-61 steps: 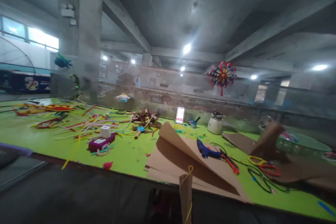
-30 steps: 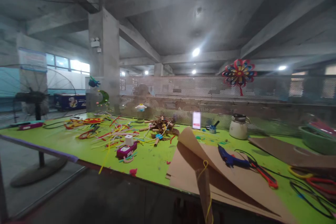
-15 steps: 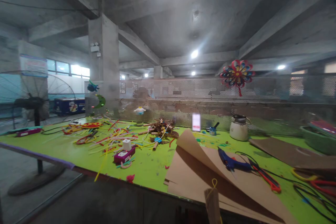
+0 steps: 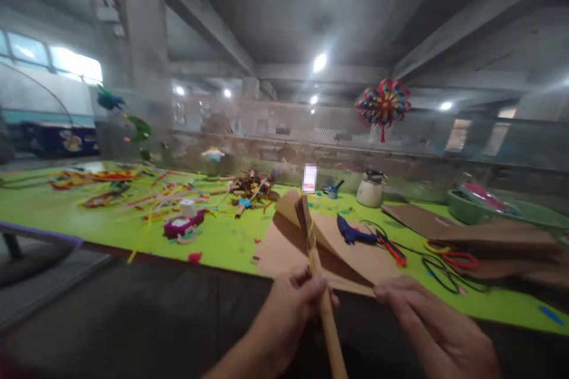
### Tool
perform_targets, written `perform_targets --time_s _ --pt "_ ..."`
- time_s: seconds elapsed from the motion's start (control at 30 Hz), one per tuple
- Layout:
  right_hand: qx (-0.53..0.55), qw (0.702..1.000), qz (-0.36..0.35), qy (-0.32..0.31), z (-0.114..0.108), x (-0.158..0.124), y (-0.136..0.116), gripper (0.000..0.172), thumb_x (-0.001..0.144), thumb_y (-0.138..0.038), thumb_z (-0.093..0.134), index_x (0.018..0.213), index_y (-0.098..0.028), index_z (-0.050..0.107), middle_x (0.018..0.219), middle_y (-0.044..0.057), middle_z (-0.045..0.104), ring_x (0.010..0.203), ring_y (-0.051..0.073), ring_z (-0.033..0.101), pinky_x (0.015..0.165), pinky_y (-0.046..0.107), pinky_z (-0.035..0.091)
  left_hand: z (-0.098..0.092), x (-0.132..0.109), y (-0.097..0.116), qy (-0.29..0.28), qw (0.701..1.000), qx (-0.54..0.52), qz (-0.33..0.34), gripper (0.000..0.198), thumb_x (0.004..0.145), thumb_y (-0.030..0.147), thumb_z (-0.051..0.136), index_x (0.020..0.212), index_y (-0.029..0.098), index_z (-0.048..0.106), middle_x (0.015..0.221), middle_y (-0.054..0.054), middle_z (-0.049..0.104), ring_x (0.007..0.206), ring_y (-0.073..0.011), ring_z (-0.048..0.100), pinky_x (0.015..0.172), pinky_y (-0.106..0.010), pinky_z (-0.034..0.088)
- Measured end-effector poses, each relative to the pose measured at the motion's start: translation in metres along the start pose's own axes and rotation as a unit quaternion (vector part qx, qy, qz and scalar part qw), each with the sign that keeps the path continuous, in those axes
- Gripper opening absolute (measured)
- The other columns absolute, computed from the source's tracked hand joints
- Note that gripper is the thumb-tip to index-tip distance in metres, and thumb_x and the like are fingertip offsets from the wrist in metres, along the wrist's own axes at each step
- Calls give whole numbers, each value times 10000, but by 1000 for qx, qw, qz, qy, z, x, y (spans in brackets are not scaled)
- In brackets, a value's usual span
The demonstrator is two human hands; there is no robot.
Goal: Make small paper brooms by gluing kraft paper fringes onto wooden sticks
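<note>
My left hand [image 4: 296, 302] is closed around a long strip of folded brown paper [image 4: 332, 334], which stands tilted with its layered top end up. A thin yellow tie [image 4: 311, 234] goes round the strip above my fingers. To the right, my right hand [image 4: 438, 325] has its thumb and fingers pinched together near the front edge of the table; what is between them, if anything, I cannot make out. Behind both hands lie large brown paper sheets [image 4: 278, 249], the top one curled up. A blue glue gun [image 4: 355, 232] rests on the sheets.
On the green table [image 4: 231, 246] are a red-handled cutter [image 4: 395, 250], scissors [image 4: 460, 259], a purple box [image 4: 182, 223], coloured strips [image 4: 153, 198], a brown twiggy pile [image 4: 251, 185], a lit phone [image 4: 310, 177], a white pot [image 4: 370, 190] and a green basin [image 4: 466, 206]. A flower-shaped ornament [image 4: 384, 103] hangs behind.
Both hands have come into view. The tied paper strip has risen from the bottom edge, tilting left, with my left hand visible on it. The camera view has shifted.
</note>
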State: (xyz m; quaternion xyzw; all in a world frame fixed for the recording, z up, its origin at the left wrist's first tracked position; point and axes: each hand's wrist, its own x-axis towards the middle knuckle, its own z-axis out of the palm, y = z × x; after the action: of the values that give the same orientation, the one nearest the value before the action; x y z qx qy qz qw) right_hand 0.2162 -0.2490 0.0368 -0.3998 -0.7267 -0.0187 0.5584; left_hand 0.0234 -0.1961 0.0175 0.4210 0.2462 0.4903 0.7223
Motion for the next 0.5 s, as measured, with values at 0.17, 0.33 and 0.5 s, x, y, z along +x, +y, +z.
perform_targets --time_s 0.17,0.33,0.5 --pt "-8 998 37 -45 2 -6 -16 204 841 -213 551 643 -200 596 808 61 665 807 188 638 734 263 508 8 10 4 -21 999 -44 24 189 734 267 697 777 99 623 744 -70 644 719 -139 595 732 -236 446" --pt "14 988 91 -127 28 -14 -24 124 834 -263 558 918 -194 617 842 55 672 776 172 642 694 239 524 10 9 -1 -37 994 -98 29 166 711 236 717 789 114 637 761 -59 654 708 -132 589 736 -240 453" --pt "67 978 154 -126 43 -16 -21 271 864 -301 516 1099 -182 581 941 83 680 810 179 655 673 223 535 10 5 -3 -59 992 -103 45 167 701 246 725 791 118 666 758 -55 660 724 -146 601 761 -262 457"
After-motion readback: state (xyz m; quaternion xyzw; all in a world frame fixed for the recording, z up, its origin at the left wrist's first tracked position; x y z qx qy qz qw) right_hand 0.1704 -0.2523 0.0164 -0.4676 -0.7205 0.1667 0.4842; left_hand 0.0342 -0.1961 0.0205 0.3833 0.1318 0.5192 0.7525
